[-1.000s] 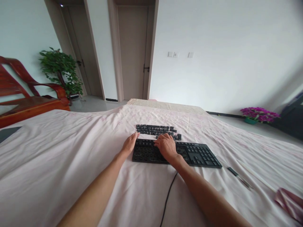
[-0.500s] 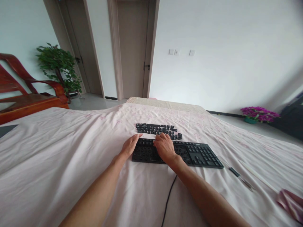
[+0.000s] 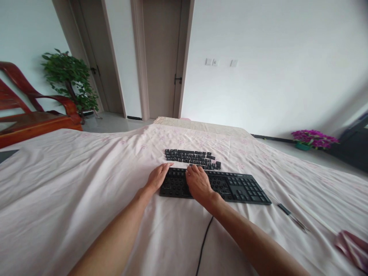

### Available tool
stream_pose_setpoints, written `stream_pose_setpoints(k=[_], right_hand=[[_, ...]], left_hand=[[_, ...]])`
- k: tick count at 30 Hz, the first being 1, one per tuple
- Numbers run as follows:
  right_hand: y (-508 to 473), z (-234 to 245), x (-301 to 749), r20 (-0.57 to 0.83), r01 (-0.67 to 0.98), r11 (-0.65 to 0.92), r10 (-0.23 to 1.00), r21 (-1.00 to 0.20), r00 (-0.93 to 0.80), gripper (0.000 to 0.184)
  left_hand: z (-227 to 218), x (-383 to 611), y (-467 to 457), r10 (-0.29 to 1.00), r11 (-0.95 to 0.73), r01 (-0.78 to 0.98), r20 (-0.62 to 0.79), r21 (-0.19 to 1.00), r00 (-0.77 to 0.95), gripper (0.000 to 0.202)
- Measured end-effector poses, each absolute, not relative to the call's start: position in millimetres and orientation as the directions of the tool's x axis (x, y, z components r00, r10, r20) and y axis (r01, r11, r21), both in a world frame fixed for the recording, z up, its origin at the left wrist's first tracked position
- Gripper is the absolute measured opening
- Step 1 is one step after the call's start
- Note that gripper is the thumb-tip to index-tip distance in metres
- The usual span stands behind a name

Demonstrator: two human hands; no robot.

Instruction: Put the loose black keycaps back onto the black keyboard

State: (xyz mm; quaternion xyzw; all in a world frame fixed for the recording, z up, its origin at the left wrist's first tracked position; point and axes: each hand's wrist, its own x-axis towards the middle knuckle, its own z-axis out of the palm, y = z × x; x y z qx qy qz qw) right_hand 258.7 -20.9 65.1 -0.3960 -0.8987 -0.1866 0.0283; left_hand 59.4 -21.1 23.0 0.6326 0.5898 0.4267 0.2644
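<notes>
A black keyboard lies on a pale pink sheet; much of its left half shows bare key sockets. Several loose black keycaps sit in rows on the sheet just beyond it. My left hand rests at the keyboard's left end, fingers stretched along its far corner. My right hand lies palm down over the keyboard's middle, fingers curled at the far edge; whether they pinch a keycap is hidden. A black cable runs from the keyboard towards me.
A thin dark tool lies on the sheet right of the keyboard, and a pink cloth sits at the right edge. A red wooden bench, a potted plant, doors and purple flowers stand beyond the bed.
My right hand has drawn back a little from the loose keycaps onto the keyboard. My left hand's fingers have slid slightly right along the keyboard's far corner. The view shifted slightly.
</notes>
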Motion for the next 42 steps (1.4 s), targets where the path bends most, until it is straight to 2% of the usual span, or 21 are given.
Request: stream_pose_setpoints(k=[6,10,14,19,33,38,42], right_hand=[[-25,70,262,0.178,0.722,0.627,0.707,0.292,-0.685,0.027],[-5,78,281,0.203,0.766,0.631,0.740,0.120,-0.641,0.030],[26,80,296,0.305,0.872,0.489,0.832,-0.005,-0.464,0.033],[54,78,288,0.262,0.908,0.418,0.874,0.027,-0.410,0.026],[74,73,261,0.112,0.870,0.454,0.871,0.192,-0.479,0.016],[70,78,262,0.124,0.860,0.474,0.857,0.190,-0.500,0.017],[54,88,275,0.224,0.876,0.476,0.849,0.070,-0.479,0.019]], left_hand=[[20,58,-21,0.971,-0.162,0.530,0.230,0.832,-0.065,0.054],[16,57,-18,0.968,-0.167,0.522,0.240,0.836,-0.076,0.054],[15,56,-17,0.965,-0.168,0.514,0.246,0.841,-0.088,0.053],[16,57,-16,0.967,-0.153,0.504,0.234,0.850,-0.101,0.053],[12,55,-15,0.966,-0.162,0.521,0.243,0.838,-0.092,0.054],[15,56,-16,0.966,-0.162,0.529,0.243,0.833,-0.086,0.053],[15,56,-16,0.967,-0.155,0.523,0.237,0.838,-0.093,0.052]])
